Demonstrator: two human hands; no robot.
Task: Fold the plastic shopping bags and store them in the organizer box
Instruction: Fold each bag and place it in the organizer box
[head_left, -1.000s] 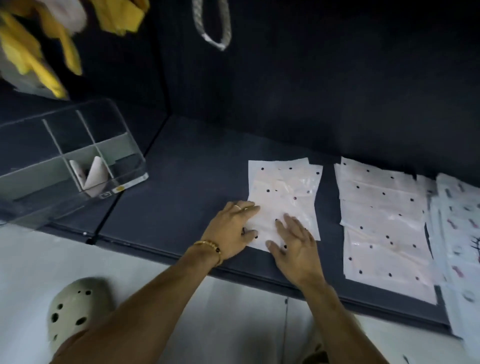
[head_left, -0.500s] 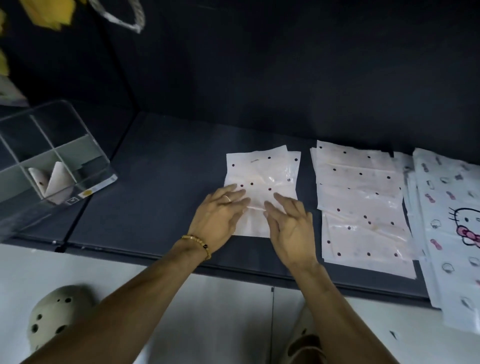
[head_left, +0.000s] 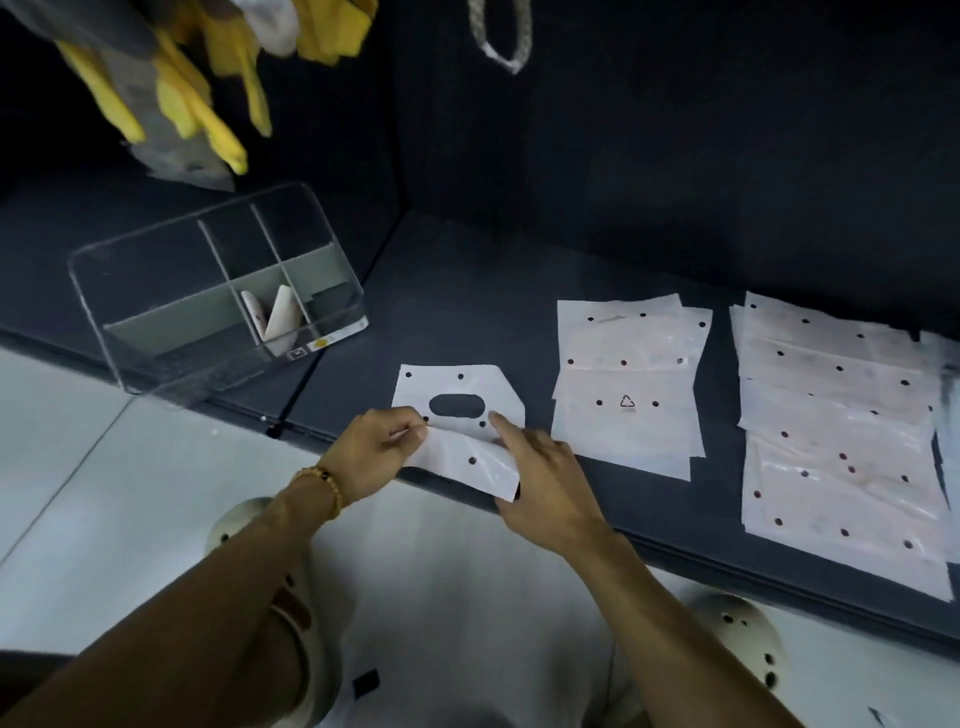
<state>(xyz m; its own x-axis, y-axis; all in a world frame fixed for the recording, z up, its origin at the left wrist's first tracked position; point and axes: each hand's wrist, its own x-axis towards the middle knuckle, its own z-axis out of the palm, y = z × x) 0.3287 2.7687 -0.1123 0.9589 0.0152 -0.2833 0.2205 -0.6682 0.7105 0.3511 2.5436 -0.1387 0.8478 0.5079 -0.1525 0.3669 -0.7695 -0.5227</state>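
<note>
A white dotted plastic bag (head_left: 457, 395) with an oval handle hole lies at the front edge of the dark shelf, its near part overhanging the edge. My left hand (head_left: 376, 452) pinches the bag's left edge at a crease. My right hand (head_left: 540, 467) lies on the bag's right side, its index finger stretched out along the crease and its other fingers under the overhanging flap. The clear organizer box (head_left: 171, 291) stands at the left, with one folded bag (head_left: 278, 314) upright in a middle compartment.
A stack of flat dotted bags (head_left: 628, 384) lies right of the one in hand, and a bigger pile of bags (head_left: 841, 415) further right. Yellow gloves (head_left: 197, 88) and a rope loop (head_left: 501, 36) hang above. The dark shelf (head_left: 467, 291) ends just before the pale floor.
One bag has been drawn off the stack toward the left and the front edge. Both hands went from lying flat on the stack to holding this single bag at a crease.
</note>
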